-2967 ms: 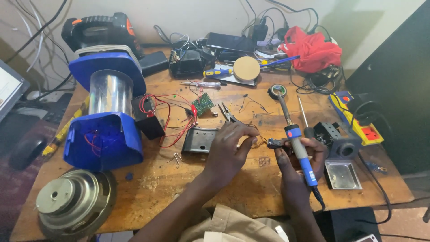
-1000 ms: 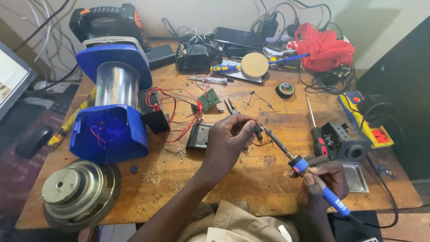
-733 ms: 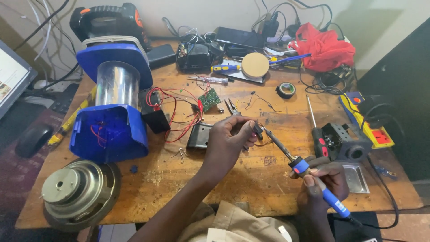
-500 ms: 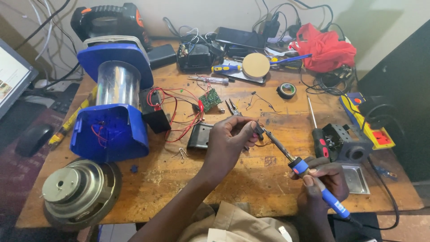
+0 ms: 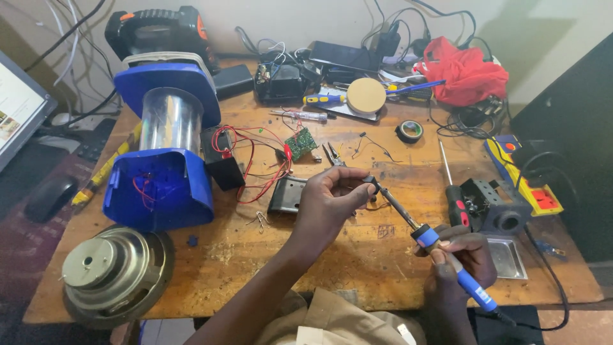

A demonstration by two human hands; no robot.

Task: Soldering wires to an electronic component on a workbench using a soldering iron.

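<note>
i have the left hand (image 5: 329,204) raised just above the surface (image 5: 357,255), its fingers (image 5: 348,185) pinched together on a small dark part (image 5: 369,181), held up so the soldering iron (image 5: 424,236) can reach it without touching the wood. the right hand (image 5: 463,259) has its fingers clamped round the blue grip of the iron, low and close to my body, so the long metal tip slants up and left and meets the part right at the left fingertips. a thin dark wire (image 5: 373,206) trails down from the part, just under those fingers.

just left of the left fingers lies a flat black housing (image 5: 287,193), and beyond it red wires (image 5: 255,160) run to a small green circuit board (image 5: 300,144). farther left stands a blue lantern body with a clear cylinder (image 5: 167,153), laid open toward me, wires showing inside. near my left elbow sits a grey speaker cone (image 5: 115,271).

right of the right fingers is a red-handled screwdriver (image 5: 454,198), a dark metal block (image 5: 495,204) and a shallow metal tray (image 5: 507,255), all within easy reach. above the fingers, toward the wall: a roll of black tape (image 5: 408,131), a round tan disc (image 5: 365,96), a red cloth (image 5: 466,73). a yellow power strip with red switches (image 5: 527,176) hangs at the far right edge; any printing on it is too small to tell.
</note>
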